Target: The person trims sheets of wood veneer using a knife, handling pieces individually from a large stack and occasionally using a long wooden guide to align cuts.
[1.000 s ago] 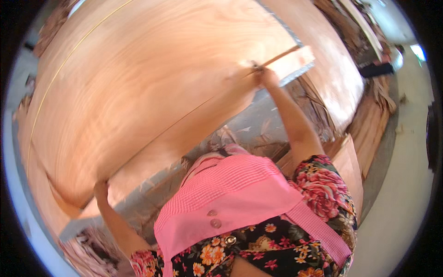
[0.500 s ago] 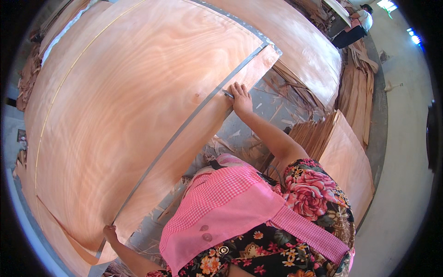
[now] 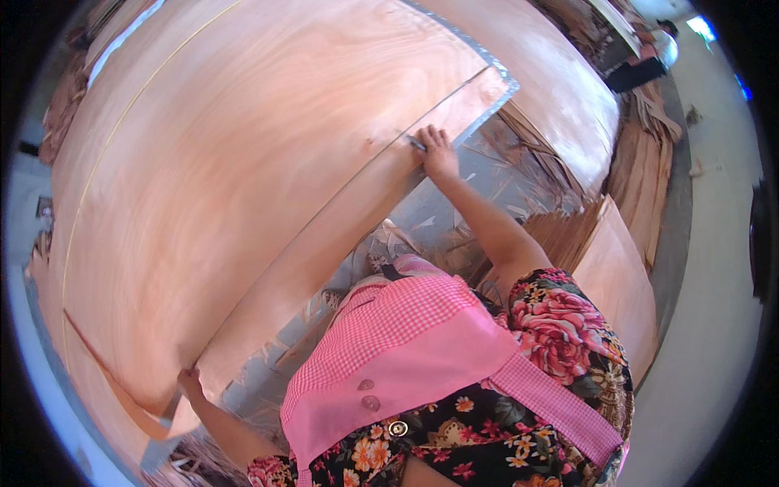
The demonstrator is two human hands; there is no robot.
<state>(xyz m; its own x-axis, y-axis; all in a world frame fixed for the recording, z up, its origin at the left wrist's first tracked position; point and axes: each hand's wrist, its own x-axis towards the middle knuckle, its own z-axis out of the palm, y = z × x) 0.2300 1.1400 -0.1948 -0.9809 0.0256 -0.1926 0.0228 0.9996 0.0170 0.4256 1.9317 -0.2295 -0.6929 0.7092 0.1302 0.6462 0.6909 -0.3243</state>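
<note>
A large sheet of reddish wood veneer (image 3: 268, 154) lies in front of me. Along its near edge runs a narrower veneer strip (image 3: 324, 231), with only a thin dark seam between the two. At the strip's lower left end, my left hand (image 3: 190, 383) pinches the veneer with closed fingers. My right hand (image 3: 439, 152) rests near the strip's far right end, its fingers on the wood. Between that hand's thumb and fingers sits a thin grey metal tool (image 3: 416, 144), pointing at the seam; its exact kind is unclear.
Another veneer stack (image 3: 560, 89) lies at the far right. Nearer stands a pile of sheets (image 3: 621, 276) beside my right arm. Scraps (image 3: 389, 235) litter the grey floor. A co-worker (image 3: 661, 49) is at the back right, near a pale wall (image 3: 722, 211).
The wide grey band between the big sheet and the strip has narrowed to a thin line, both hands still on the strip. The whole view has shifted slightly.
</note>
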